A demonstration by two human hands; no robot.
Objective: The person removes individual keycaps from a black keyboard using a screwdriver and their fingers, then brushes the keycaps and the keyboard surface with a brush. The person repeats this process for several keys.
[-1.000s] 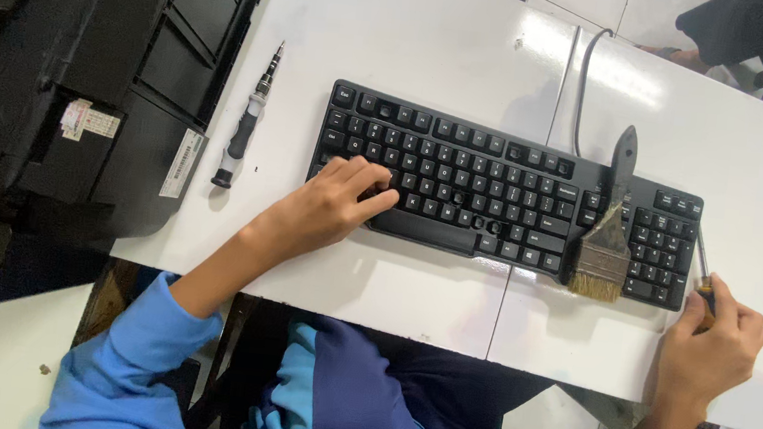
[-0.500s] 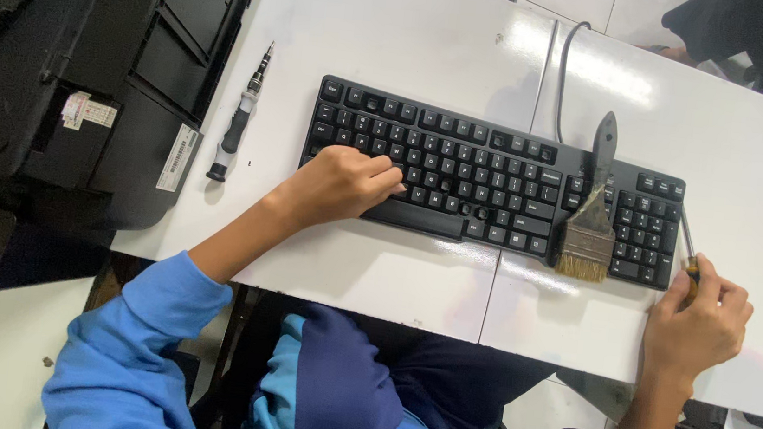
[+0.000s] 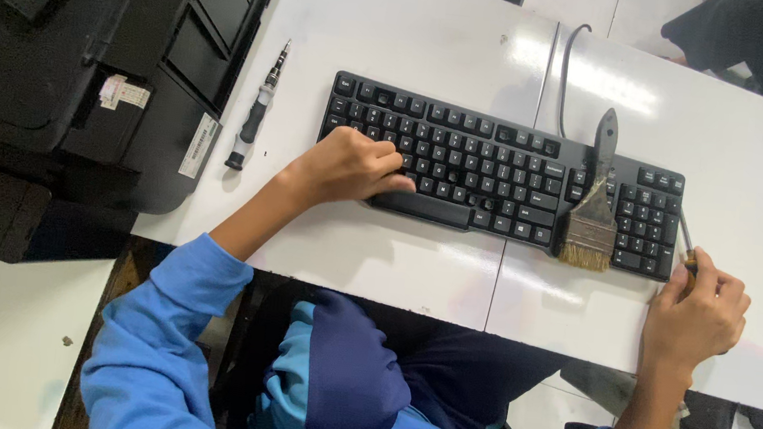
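White tabletop (image 3: 434, 52) is carrying the black plastic keyboard (image 3: 497, 174) that my left hand (image 3: 349, 167) is pinning, fingers curled on its near-left keys, while my right hand (image 3: 696, 315) is pinching a slim screwdriver (image 3: 685, 242) at its right end, seemingly starting to pry keys.

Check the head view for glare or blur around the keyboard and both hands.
Head view: glare patches on the white table behind the keyboard; keys stay sharp; left hand and right hand are crisp, casting soft shadows.

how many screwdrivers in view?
2: a black-and-grey-handled screwdriver lying on the white table left of the black keyboard; another in the right hand at the keyboard's right end.
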